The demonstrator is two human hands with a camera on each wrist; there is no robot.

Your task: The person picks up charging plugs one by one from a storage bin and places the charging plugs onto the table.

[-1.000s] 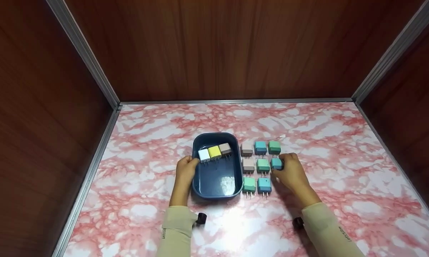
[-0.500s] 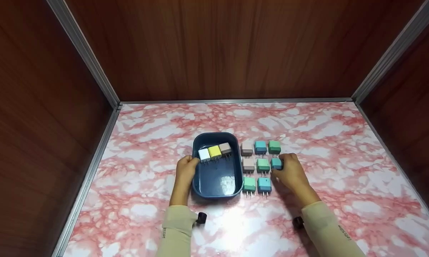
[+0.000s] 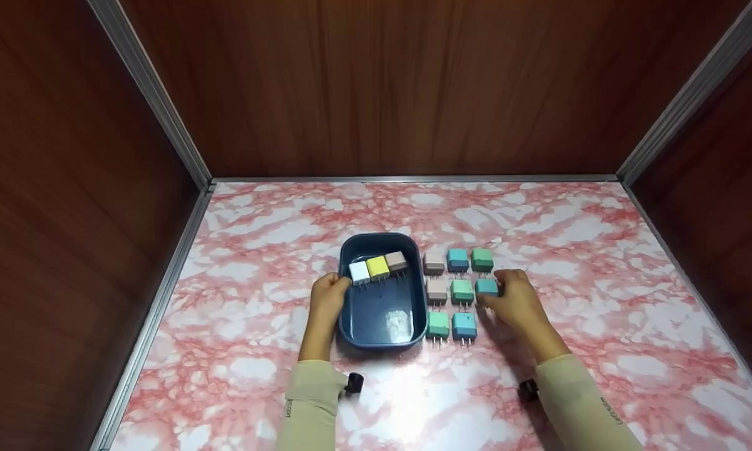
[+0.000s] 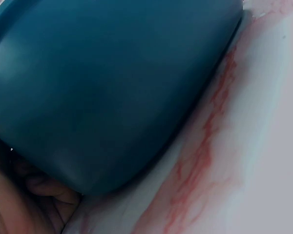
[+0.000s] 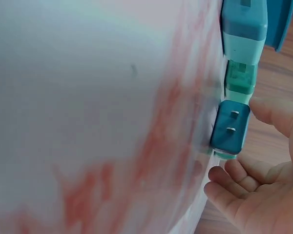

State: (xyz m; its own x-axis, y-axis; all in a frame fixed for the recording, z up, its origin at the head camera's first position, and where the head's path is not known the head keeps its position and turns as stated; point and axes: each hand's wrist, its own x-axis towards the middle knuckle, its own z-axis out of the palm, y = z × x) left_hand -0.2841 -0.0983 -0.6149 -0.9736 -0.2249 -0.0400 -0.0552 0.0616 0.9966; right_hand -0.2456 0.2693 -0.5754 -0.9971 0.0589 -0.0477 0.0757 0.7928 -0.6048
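Observation:
My left hand point(image 3: 327, 297) grips the left wall of a dark blue plastic tub point(image 3: 382, 322), thumb at the rim and fingers curled outside. White point(image 3: 359, 273), yellow point(image 3: 377, 268) and beige point(image 3: 396, 262) USB wall chargers lie in a row inside the tub. My right hand point(image 3: 518, 302) is beside a blue wall charger point(image 3: 487, 287) at the right end of the middle row. In the right wrist view, that charger point(image 5: 229, 127) stands on the table with its two prongs facing the camera. Thumb and fingers are spread around it, apart from its sides.
Several more wall chargers stand in rows right of the tub, among them a green one point(image 3: 482, 259), a beige one point(image 3: 433, 263) and a light blue one point(image 3: 464, 326). Wood-look panels point(image 3: 376, 88) enclose the marbled red-and-white table point(image 3: 275, 225) at back and sides.
My right hand has eased slightly to the right, its fingers loosening from the blue charger, which shows more fully now. My left hand and the tub hold their place.

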